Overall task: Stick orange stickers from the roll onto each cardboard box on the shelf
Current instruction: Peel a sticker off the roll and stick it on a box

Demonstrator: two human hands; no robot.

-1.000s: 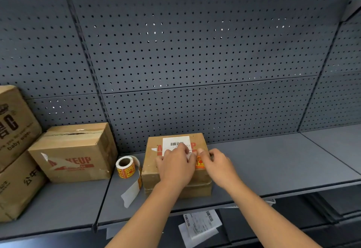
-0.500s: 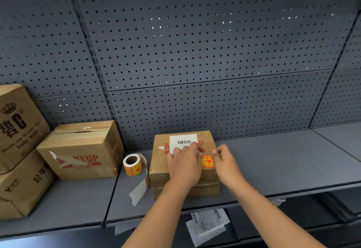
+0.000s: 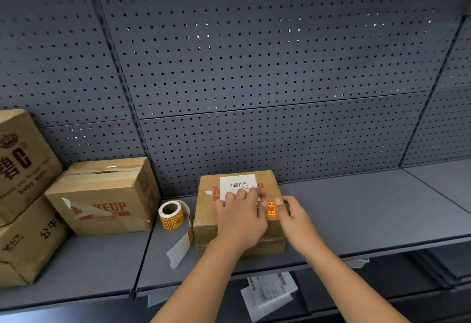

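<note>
Cardboard, mostly, on that grey shelf, and a person's two bare arms reached up from the bottom of the frame to the small box at lower centre. The left grip lay wide and flat on the box's top, fingers straight and pressed down over the lower edge of a white barcode label. The right grip sat just beside it at the box's right edge, its fingers loosely bent and holding nothing, with a fingertip against the right edge of the orange sticker. That sticker lay flat on the box top, between the two grips and touching both, the left thumb at its left edge.

Left of the box and just beside it, the sticker roll stood on the shelf, its pale backing strip trailing toward the shelf's front edge. Further left stood a larger box printed MAKEUP, and at the far left edge of the frame two more boxes were stacked, the upper box tilted on the lower box. Dark pegboard filled the upper frame. Printed papers showed below the shelf, at lower centre.
</note>
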